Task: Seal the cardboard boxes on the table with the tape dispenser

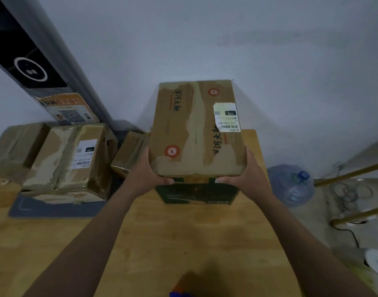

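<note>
Left hand (148,172) and right hand (240,171) grip taped cardboard box (196,129) by near corners above green box (196,192); looks stiff, light-ish.

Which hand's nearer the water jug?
Right. The right hand grips the cardboard box on its right side, toward the water jug; left hand grips its left side, farther away.

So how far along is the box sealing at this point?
Looks done: the stacked boxes at the left carry glossy tape strips. In hand: left hand and right hand grip the brown box, itself already tape-striped, over a dark green box on the table. Left: I cannot tell whether the dark green box is sealed; neither hand holds a dispenser.
</note>
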`<action>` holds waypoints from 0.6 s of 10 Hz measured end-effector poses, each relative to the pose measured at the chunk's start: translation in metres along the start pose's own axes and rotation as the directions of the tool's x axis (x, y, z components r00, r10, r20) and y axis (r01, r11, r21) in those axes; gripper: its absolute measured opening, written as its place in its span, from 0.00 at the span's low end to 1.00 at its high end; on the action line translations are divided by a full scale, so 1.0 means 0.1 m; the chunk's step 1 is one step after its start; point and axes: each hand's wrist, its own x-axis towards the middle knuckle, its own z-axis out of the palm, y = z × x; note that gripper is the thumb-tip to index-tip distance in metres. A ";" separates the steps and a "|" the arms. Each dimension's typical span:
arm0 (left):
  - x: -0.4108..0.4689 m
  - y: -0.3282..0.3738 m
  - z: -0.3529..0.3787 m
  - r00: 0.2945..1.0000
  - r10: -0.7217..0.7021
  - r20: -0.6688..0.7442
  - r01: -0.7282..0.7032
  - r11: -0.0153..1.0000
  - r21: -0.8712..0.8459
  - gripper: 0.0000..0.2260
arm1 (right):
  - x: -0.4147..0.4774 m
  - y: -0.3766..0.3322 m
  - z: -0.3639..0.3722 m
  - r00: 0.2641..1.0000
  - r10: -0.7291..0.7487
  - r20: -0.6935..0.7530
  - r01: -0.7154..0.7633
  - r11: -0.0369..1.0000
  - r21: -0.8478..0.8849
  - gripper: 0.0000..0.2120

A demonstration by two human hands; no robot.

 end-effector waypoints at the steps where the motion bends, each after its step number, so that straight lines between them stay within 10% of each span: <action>1: 0.05 -0.06 0.01 1.000 0.006 -0.010 -0.006 1.000 0.010 0.56 | 0.01 0.07 0.03 1.000 -0.024 -0.020 0.023 0.999 -0.028 0.56; 6: -0.49 0.44 -0.32 0.997 0.022 0.070 -0.036 0.980 0.196 0.41 | -0.10 -0.67 -0.01 0.998 0.067 -0.006 -0.066 0.962 -0.266 0.54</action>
